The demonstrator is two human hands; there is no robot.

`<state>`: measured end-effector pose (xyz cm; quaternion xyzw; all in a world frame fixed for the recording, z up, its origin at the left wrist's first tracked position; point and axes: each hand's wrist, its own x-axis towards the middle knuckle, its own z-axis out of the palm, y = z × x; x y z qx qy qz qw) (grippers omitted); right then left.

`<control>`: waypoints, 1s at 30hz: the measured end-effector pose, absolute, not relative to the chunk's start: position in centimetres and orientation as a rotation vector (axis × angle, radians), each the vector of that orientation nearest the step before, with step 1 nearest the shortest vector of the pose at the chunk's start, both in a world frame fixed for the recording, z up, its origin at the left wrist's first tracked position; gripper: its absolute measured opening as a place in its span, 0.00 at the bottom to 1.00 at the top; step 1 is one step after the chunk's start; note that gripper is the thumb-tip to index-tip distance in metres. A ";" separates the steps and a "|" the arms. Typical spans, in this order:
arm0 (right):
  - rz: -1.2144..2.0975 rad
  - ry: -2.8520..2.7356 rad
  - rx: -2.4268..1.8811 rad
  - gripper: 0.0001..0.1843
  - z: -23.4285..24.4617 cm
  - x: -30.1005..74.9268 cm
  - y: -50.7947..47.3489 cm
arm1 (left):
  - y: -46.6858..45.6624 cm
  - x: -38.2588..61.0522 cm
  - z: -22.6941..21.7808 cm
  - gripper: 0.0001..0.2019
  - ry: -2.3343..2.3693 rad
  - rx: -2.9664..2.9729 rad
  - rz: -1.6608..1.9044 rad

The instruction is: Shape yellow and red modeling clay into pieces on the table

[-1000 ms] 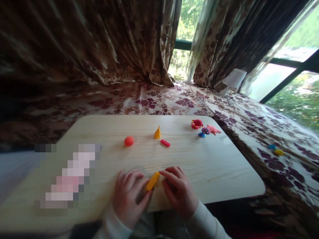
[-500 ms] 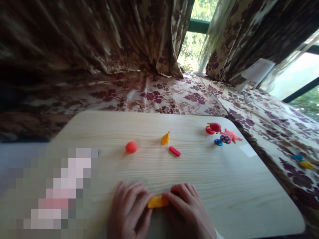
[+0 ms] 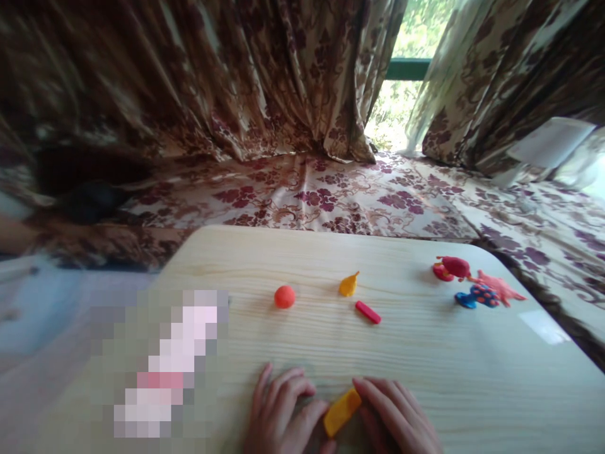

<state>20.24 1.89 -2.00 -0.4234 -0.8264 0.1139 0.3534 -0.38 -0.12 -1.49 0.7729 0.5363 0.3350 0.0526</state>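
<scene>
A flattened yellow strip of modelling clay lies tilted between my hands near the table's front. My right hand pinches its upper right end with the index finger; the thumb of that hand is hidden. My left hand rests at the strip's left side with its fingers apart, the index fingertip close to or touching the strip's edge. Farther up the table sit an orange-red clay ball, a yellow drop-shaped clay piece with a pointed tip, and a short red clay stick.
Several clay figures stand at the back right of the wooden table: a dark red one, a blue one with orange dots and a flat pink one. A pixelated patch covers the left. Beyond are floral fabric and curtains.
The camera view has swung left, so everything sits farther right. The yellow strip has turned from level to slanting up to the right. My left hand has loosened from its left end.
</scene>
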 end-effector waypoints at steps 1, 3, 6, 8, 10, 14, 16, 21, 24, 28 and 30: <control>0.314 -2.120 -1.089 0.22 -1.6 20.1 1.9 | -0.2 -0.5 -1.2 0.08 1.613 2.366 0.998; 0.359 -2.096 -1.085 0.23 -0.8 19.8 1.9 | -0.2 -0.7 -0.7 0.08 1.582 2.396 0.978; 0.410 -2.014 -1.139 0.22 0.2 19.4 1.6 | 0.0 -1.1 -0.2 0.10 1.509 2.477 0.968; 0.417 -1.938 -1.183 0.20 0.4 19.4 1.4 | 0.1 -1.4 -0.1 0.11 1.453 2.545 0.971; 0.418 -1.909 -1.183 0.19 0.3 19.5 1.3 | 0.2 -1.6 -0.2 0.10 1.433 2.570 0.985; 0.419 -2.012 -1.110 0.22 -0.4 19.8 1.4 | 0.1 -1.9 -0.6 0.05 1.442 2.563 1.030; 0.343 -2.054 -1.079 0.24 -0.7 19.7 1.6 | 0.0 -1.8 -0.8 0.06 1.472 2.560 1.022; 0.270 -2.169 -1.043 0.19 -0.3 19.2 1.7 | -0.1 -0.7 -0.4 0.11 1.528 2.626 0.944; 0.309 -2.078 -1.076 0.19 -0.1 19.1 1.5 | 0.0 -0.1 0.0 0.08 1.550 2.632 0.912; 0.309 -2.044 -1.122 0.20 0.0 19.1 1.2 | 0.0 -0.1 0.1 0.10 1.546 2.621 0.913; 0.322 -2.055 -1.133 0.17 0.1 19.0 1.2 | 0.0 -0.1 -0.1 0.11 1.566 2.576 0.967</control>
